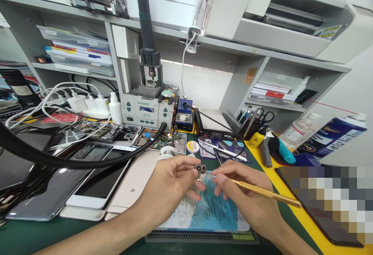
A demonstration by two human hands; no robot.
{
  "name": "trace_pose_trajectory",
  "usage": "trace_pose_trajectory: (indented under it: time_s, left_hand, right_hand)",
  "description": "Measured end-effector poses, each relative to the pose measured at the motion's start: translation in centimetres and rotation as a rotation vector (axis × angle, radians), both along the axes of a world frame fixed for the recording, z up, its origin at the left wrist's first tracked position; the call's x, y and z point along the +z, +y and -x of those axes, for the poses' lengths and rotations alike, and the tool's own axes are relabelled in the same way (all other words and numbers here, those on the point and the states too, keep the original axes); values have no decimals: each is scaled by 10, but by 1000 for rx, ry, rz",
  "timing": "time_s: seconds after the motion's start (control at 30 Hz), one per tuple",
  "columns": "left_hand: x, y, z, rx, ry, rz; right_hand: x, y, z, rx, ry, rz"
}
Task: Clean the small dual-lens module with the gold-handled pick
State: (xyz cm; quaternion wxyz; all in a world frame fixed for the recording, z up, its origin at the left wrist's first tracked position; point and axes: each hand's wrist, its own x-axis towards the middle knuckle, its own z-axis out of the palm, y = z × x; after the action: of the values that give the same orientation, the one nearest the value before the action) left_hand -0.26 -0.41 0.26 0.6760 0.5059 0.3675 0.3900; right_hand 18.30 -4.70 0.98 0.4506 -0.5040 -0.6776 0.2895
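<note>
Between the thumb and fingers of my left hand [171, 183] is a small dual-lens phone camera module [200, 168], its two dark lenses facing up toward me. My right hand [246, 191] grips a thin hand tool with a golden handle [269, 195] like a pen. Its slim metal tip points left and reaches the module's right side; whether it touches, I cannot tell. Beneath both hands lies a blue and white printed pad [212, 218], scuffed in the middle, on top of a dark perforated mat [201, 236].
Several phones, including a white-framed one [99, 177], lie at left under a thick black hose [87, 164]. A solder spool [168, 153] and opened phone [171, 141] sit ahead. Behind stands a rework station [145, 111]. At right are a spray can [335, 134] and a dark slab [326, 216].
</note>
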Motion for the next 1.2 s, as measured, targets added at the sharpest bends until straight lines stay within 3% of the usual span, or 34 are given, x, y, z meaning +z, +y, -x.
trace_pose_trajectory:
  time_s: [0.6, 0.97, 1.07, 1.2]
  left_hand:
    - [-3, 1, 1, -31, 53, -33]
    - [-6, -4, 4, -64, 258, -182]
    - [-6, -5, 4, -57, 339, -285]
    - [-5, -5, 5, 6, 459, -609]
  right_hand:
    - [1, -1, 0, -28, 20, -7]
    - [-2, 0, -3, 22, -87, 18]
    - [-2, -1, -2, 34, -119, 12]
    - [-2, -2, -2, 39, -127, -3]
